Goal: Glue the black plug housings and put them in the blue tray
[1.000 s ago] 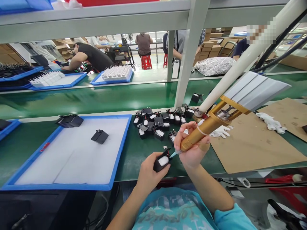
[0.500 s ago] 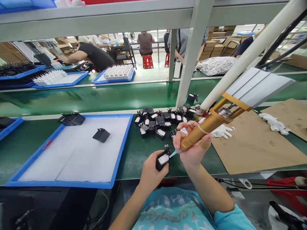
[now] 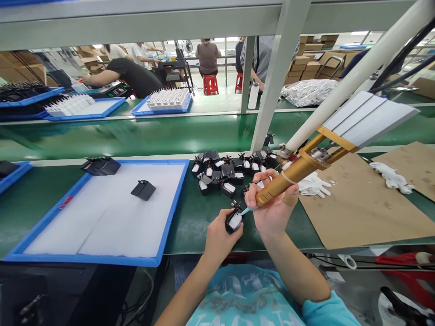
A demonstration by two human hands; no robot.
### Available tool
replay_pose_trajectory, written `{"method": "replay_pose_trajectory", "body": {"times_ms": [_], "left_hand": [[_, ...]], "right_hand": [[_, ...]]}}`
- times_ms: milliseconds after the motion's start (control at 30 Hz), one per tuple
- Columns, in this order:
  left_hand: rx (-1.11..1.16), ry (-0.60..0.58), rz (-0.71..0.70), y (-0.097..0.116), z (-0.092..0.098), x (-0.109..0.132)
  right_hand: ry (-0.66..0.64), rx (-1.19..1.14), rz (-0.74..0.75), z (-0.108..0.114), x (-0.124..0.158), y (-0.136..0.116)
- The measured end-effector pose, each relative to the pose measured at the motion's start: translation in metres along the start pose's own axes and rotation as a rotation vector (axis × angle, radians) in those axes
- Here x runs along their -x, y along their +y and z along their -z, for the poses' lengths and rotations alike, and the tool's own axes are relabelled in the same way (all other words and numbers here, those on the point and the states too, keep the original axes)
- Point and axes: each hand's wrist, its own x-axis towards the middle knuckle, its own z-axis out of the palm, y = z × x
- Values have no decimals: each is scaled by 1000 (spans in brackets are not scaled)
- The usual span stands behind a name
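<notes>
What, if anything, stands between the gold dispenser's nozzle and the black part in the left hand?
Nothing visible. The pale blue nozzle of the gold metal dispenser reaches the white top of the small black plastic housing in the left hand; the right hand grips the barrel behind it.

The dispenser barrel [image 3: 288,177] you grip looks like gold-toned metal with a satin sheen, its nozzle [image 3: 245,211] pale translucent plastic. The housing [image 3: 234,221] you hold is matt black plastic with a glossy white inlay. The bench top [image 3: 204,213] is smooth, shiny green; the cardboard sheet [image 3: 356,208] dull brown; the tray [image 3: 91,259] blue plastic, lined with matt white foam [image 3: 112,222].
</notes>
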Motion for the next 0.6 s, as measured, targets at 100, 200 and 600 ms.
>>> {"method": "replay_pose_trajectory", "body": {"times_ms": [100, 200, 600], "left_hand": [[-23, 34, -32, 3, -2, -3], [5, 40, -90, 11, -3, -6], [6, 135, -190, 19, -3, -8]], "right_hand": [[-18, -14, -10, -2, 2, 1], [-40, -36, -19, -5, 4, 2], [-60, -28, -10, -9, 7, 3]]}}
